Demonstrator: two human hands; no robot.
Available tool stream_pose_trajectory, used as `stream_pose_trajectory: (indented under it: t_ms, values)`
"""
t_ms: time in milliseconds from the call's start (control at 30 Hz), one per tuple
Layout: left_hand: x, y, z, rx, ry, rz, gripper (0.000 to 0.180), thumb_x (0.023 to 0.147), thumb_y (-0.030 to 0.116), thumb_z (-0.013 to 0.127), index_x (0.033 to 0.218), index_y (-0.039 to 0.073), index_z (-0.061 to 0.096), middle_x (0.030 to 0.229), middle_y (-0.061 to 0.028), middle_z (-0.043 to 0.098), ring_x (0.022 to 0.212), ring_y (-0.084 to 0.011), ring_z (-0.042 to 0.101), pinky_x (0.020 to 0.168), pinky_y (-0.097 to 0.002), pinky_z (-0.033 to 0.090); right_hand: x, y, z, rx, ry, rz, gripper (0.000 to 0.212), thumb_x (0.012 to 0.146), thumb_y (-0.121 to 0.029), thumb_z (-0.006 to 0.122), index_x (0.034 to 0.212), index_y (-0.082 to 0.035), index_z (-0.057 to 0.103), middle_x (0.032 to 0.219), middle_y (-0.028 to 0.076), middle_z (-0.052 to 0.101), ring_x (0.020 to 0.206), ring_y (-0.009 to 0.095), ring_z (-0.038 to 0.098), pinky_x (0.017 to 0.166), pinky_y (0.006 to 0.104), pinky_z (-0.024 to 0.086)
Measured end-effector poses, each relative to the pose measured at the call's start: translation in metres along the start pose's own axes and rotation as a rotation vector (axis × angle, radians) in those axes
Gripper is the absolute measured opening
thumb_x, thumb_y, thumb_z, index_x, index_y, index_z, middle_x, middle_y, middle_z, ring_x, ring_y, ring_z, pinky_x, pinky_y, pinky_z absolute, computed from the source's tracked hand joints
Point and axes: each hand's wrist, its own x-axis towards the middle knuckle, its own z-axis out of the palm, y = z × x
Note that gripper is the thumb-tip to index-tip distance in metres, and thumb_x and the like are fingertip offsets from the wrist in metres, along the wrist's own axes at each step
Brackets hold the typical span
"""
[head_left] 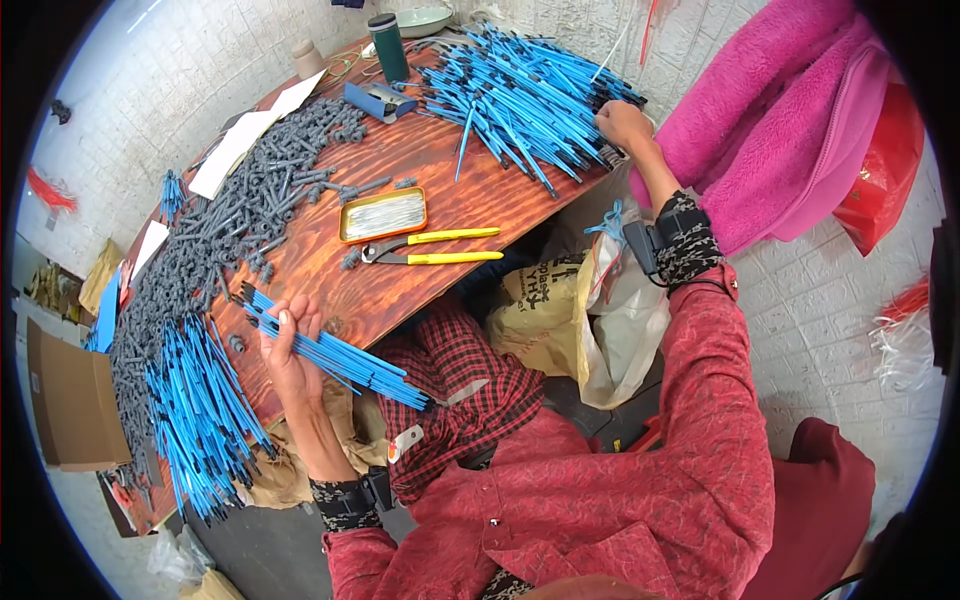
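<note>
My left hand (290, 352) grips a bundle of blue rods with dark tips (330, 350), held over the near edge of the wooden table (420, 190). My right hand (622, 124) reaches to the far right edge of the table and touches the big loose pile of blue rods (520, 95) there. A heap of grey plastic fittings (240, 210) stretches across the left part of the table. Another pile of blue rods (200, 410) lies at the near left end.
Yellow-handled pliers (435, 246) and an orange tin of metal pins (382, 214) lie mid-table. A dark green flask (388, 45), a bowl (425, 18) and white sheets (240, 140) sit at the back. A pink fleece (780, 120), plastic bags (610, 310) and cardboard (70, 400) surround it.
</note>
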Motion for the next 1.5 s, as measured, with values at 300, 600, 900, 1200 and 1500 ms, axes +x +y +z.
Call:
stream_pose_trajectory:
  t_ms: [300, 600, 900, 1200, 1500]
  values:
    - [0.006, 0.006, 0.003, -0.026, 0.001, 0.017, 0.021, 0.098, 0.011, 0.063, 0.116, 0.004, 0.058, 0.113, -0.0151, 0.069, 0.108, -0.0271, 0.067, 0.102, -0.0415, 0.052, -0.013, -0.006, 0.015, 0.323, -0.073, -0.097, 0.035, 0.092, -0.038, 0.057, 0.108, -0.01, 0.068, 0.106, 0.016, 0.07, 0.103, 0.036, 0.066, 0.087, 0.0477, 0.051]
    - [0.001, 0.004, 0.003, -0.034, 0.017, 0.027, 0.021, 0.098, 0.012, 0.063, 0.116, 0.004, 0.057, 0.113, -0.0148, 0.068, 0.109, -0.0279, 0.066, 0.102, -0.0426, 0.051, -0.012, -0.027, 0.004, 0.29, 0.36, -0.051, 0.029, 0.097, -0.036, 0.054, 0.099, -0.008, 0.064, 0.098, 0.015, 0.07, 0.093, 0.04, 0.066, 0.08, 0.0515, 0.051]
    - [0.006, 0.003, 0.0, -0.036, 0.044, 0.013, 0.021, 0.097, 0.012, 0.063, 0.115, 0.004, 0.057, 0.114, -0.0152, 0.067, 0.108, -0.0275, 0.066, 0.101, -0.0418, 0.052, -0.015, -0.072, -0.028, 0.453, 0.01, 0.004, 0.031, 0.097, -0.04, 0.054, 0.104, -0.011, 0.061, 0.094, 0.019, 0.071, 0.092, 0.041, 0.067, 0.082, 0.0505, 0.05]
    - [0.002, -0.001, 0.001, -0.033, 0.034, 0.005, 0.021, 0.097, 0.011, 0.064, 0.115, 0.004, 0.057, 0.115, -0.0165, 0.068, 0.109, -0.0287, 0.067, 0.1, -0.0419, 0.053, 0.023, -0.129, -0.031, 0.467, 0.336, -0.263, 0.025, 0.089, -0.021, 0.066, 0.112, -0.011, 0.064, 0.103, 0.015, 0.071, 0.098, 0.037, 0.067, 0.082, 0.0478, 0.052]
    - [0.003, -0.003, 0.002, -0.043, 0.067, 0.024, 0.025, 0.096, 0.012, 0.063, 0.118, 0.002, 0.054, 0.113, -0.02, 0.068, 0.106, -0.0316, 0.068, 0.097, -0.0437, 0.055, 0.006, -0.149, -0.018, 0.346, 0.032, -0.427, 0.009, 0.088, -0.016, 0.062, 0.093, -0.009, 0.063, 0.089, 0.016, 0.069, 0.084, 0.039, 0.065, 0.072, 0.0505, 0.05]
